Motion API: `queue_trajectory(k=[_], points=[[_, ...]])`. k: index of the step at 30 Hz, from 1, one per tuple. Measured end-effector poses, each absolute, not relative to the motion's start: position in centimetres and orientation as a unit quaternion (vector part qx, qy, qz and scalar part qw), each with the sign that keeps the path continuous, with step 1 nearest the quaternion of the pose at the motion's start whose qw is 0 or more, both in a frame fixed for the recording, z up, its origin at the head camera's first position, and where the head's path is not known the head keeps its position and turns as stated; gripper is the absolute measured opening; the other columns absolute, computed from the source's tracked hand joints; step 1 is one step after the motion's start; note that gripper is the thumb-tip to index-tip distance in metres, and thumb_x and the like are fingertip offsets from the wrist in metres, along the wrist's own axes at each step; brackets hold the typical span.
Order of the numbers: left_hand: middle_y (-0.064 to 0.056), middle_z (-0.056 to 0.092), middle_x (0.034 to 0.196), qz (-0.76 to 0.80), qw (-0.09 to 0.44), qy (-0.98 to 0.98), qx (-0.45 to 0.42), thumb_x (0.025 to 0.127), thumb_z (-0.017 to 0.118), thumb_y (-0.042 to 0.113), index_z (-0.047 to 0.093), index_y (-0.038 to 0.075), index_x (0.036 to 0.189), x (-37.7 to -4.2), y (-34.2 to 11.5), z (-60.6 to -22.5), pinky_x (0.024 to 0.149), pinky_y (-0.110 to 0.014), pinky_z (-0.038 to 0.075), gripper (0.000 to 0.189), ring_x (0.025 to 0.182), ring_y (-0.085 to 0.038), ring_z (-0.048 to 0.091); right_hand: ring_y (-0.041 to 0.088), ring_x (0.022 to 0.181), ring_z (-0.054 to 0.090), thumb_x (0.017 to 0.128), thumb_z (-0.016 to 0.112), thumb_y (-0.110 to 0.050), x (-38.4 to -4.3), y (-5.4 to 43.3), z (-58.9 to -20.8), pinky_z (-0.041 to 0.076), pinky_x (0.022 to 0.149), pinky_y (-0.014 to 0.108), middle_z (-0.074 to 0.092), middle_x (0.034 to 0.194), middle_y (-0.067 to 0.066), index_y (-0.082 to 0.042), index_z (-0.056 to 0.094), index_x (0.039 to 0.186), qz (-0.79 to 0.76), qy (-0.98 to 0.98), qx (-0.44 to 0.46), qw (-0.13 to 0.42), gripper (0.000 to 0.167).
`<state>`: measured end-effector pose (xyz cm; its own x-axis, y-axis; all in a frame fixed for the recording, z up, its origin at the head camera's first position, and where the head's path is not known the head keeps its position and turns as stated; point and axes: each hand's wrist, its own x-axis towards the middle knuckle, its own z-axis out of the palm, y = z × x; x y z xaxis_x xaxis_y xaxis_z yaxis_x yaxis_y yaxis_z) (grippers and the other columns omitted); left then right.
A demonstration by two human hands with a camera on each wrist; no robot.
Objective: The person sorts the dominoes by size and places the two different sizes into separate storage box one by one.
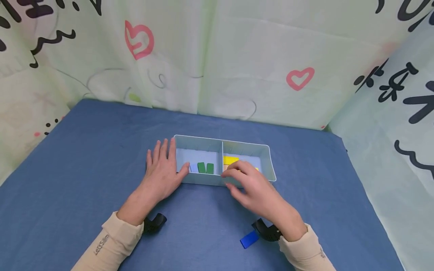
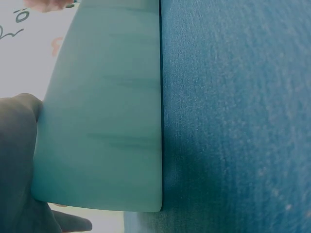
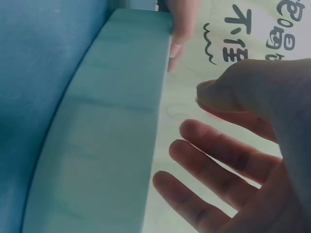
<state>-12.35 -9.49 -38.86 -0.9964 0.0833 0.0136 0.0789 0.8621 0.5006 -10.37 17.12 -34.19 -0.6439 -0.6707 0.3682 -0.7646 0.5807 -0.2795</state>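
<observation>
A pale blue-green box with two compartments lies lengthwise on the blue cloth. My left hand rests against its left end, fingers straight and spread, with the thumb over the near rim. Over the near side of the right compartment hovers my right hand; its fingers are loosely bent, and the right wrist view shows nothing between thumb and fingertips. Inside the left compartment are two green blocks and a light blue block. A yellow block shows in the right compartment, where my hand partly hides other pieces.
A dark blue block lies on the cloth beside the black wrist mount of my right arm. Another black mount is at my left wrist. Printed curtains close off the table's back and sides.
</observation>
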Motion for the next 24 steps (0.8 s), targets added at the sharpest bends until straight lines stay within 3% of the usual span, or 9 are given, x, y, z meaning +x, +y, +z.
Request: queue_trajectory(k=[8, 16, 24], points=[[-0.026, 0.009, 0.164, 0.263, 0.001, 0.964, 0.044, 0.099, 0.046, 0.047, 0.004, 0.004, 0.160, -12.4, -9.5, -38.9, 0.120, -0.065, 0.001, 0.085, 0.153, -0.044, 0.000, 0.014, 0.098, 0.059, 0.081, 0.076, -0.005, -8.6, 18.8, -34.8, 0.054, 0.081, 0.032, 0.062, 0.107, -0.001, -0.014, 0.070, 0.104, 0.194, -0.880, 0.409, 0.140, 0.026], [-0.026, 0.009, 0.164, 0.260, 0.001, 0.965, 0.046, 0.100, 0.046, 0.047, 0.004, 0.003, 0.159, -12.5, -9.4, -39.1, 0.119, -0.066, 0.002, 0.085, 0.153, -0.044, 0.000, 0.009, 0.098, 0.057, 0.080, 0.080, -0.009, -6.9, 19.8, -35.3, 0.054, 0.076, 0.028, 0.061, 0.105, -0.006, -0.018, 0.070, 0.102, 0.179, -0.894, 0.393, 0.118, 0.026], [-0.027, 0.009, 0.164, 0.261, -0.001, 0.964, 0.045, 0.099, 0.047, 0.047, 0.004, 0.003, 0.159, -12.4, -9.5, -39.1, 0.119, -0.066, 0.002, 0.086, 0.153, -0.045, 0.001, 0.005, 0.089, 0.053, 0.085, 0.078, -0.023, -5.9, 20.0, -36.5, 0.050, 0.072, 0.024, 0.058, 0.099, -0.007, -0.019, 0.070, 0.103, 0.164, -0.915, 0.368, 0.031, 0.021]])
